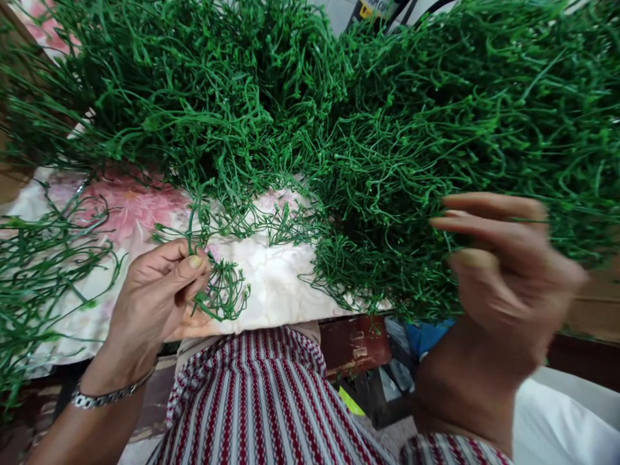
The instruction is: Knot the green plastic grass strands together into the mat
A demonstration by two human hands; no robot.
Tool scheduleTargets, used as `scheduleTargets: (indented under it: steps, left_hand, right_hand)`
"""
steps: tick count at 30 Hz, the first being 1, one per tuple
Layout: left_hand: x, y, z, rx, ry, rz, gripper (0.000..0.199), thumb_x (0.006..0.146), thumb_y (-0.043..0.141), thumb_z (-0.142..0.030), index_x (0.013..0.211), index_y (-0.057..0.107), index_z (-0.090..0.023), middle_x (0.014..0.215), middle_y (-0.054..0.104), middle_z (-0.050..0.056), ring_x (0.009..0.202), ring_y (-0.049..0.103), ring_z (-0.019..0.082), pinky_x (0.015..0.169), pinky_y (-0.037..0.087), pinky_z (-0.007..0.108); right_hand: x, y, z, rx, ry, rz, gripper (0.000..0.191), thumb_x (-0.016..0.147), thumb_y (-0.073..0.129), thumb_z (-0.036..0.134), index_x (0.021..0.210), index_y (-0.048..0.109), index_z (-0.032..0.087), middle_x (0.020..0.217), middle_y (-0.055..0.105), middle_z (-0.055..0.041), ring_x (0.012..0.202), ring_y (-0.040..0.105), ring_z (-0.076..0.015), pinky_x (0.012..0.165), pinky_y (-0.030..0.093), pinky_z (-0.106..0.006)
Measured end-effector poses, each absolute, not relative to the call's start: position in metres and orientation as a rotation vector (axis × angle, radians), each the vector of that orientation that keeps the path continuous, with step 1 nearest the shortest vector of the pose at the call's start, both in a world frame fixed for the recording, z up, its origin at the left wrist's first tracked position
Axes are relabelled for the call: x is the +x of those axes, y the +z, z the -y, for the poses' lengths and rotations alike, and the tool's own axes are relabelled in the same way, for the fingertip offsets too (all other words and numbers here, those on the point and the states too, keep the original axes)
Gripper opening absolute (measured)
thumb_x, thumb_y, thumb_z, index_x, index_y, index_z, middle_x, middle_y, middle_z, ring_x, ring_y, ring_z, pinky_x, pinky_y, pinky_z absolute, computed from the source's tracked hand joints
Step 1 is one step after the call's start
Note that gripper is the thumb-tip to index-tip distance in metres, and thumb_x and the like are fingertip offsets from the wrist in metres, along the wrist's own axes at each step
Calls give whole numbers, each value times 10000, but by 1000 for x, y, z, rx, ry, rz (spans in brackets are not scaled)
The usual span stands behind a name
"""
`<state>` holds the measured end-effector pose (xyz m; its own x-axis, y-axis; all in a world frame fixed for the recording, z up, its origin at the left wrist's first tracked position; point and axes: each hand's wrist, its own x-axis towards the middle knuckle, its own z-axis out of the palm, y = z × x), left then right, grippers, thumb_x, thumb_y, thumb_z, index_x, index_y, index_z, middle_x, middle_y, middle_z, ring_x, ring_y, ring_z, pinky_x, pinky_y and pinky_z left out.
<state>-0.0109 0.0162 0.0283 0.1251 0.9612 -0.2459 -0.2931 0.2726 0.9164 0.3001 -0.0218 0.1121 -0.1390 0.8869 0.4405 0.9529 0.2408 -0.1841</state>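
My left hand (162, 287) pinches a green artificial plant stem (190, 223) between thumb and fingers, above the floral cloth. A tuft of thin green sprigs (223, 290) hangs below and beside those fingers. My right hand (508, 278) is raised at the right, in front of a large heap of green plastic sprigs (411, 142). Its fingers are bent with a gap between thumb and fingertips, slightly blurred. A thin green strand lies across the back of its fingers; whether it belongs to the heap behind I cannot tell.
Another big heap of green sprigs (203, 84) fills the back left. Loose stems (48, 284) lie at the left edge. The floral cloth (276, 278) covers the table. A dark object with lettering (372, 11) stands at the back. Below the edge is a blue item (426, 336).
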Motion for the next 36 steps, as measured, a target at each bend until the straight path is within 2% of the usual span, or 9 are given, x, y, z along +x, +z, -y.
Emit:
scheduleTargets:
  steps: [4,8,14,19,25,29,31,34,36]
  left_hand:
    - [-9,30,-16,812,1076,-1042,126,678,669,-222,626,579,-152,548,477,-24,428,350,46,427,218,218]
    - [-8,31,-16,806,1081,-1051,121,664,685,-230,648,594,-151,563,490,-22,422,344,38,421,219,212]
    - [-8,30,-16,824,1101,-1033,121,672,683,-221,654,599,-137,581,512,-13,424,364,32,407,225,196]
    - [-9,24,-17,854,1106,-1016,131,685,681,-222,655,588,-134,579,509,-18,415,368,23,400,239,184]
    - [-9,24,-18,872,1126,-979,141,688,680,-220,646,583,-127,577,518,-16,404,377,21,387,228,183]
    - [-10,24,-17,857,1130,-959,130,690,676,-211,655,586,-124,586,524,-15,411,380,22,390,234,186]
    - [-10,23,-18,856,1127,-950,122,699,667,-209,668,589,-121,574,514,-17,413,378,22,390,233,184]
    - [-10,24,-19,876,1125,-957,111,719,646,-218,700,591,-124,572,509,-21,405,377,21,376,224,176]
    - [-10,26,-20,881,1127,-970,118,727,636,-241,713,585,-135,555,502,-26,398,390,31,356,220,168]
  right_hand:
    - [301,110,22,-1601,-91,2021,361,770,612,250,1124,580,313,1185,536,-50,1056,544,-227,888,462,-402]
    - [301,110,33,-1726,-343,1873,451,768,608,200,1193,532,330,1098,604,-35,1006,578,-234,877,475,-386]
    - [294,101,47,-1939,-478,1815,369,790,581,199,1153,583,264,1027,612,-66,880,614,-213,780,513,-343]
    - [297,87,38,-1821,-208,2141,431,778,602,249,1202,529,288,1199,505,-77,990,560,-214,820,505,-369]
    - [295,82,31,-1679,-318,1982,621,739,638,204,1307,401,292,1257,473,-84,1117,476,-266,869,462,-412]
    - [286,74,39,-1584,-604,1861,416,705,655,133,1095,588,262,985,596,-52,888,551,-204,795,454,-362]
    - [284,64,40,-1534,-549,2030,313,702,662,142,998,616,233,870,603,-34,774,548,-165,724,457,-316]
    - [290,47,30,-1595,-299,2405,164,763,611,196,927,616,182,848,609,-54,766,546,-164,726,464,-303]
    - [297,39,22,-1681,-361,2327,150,789,583,229,922,619,169,873,614,-75,812,549,-185,767,463,-319]
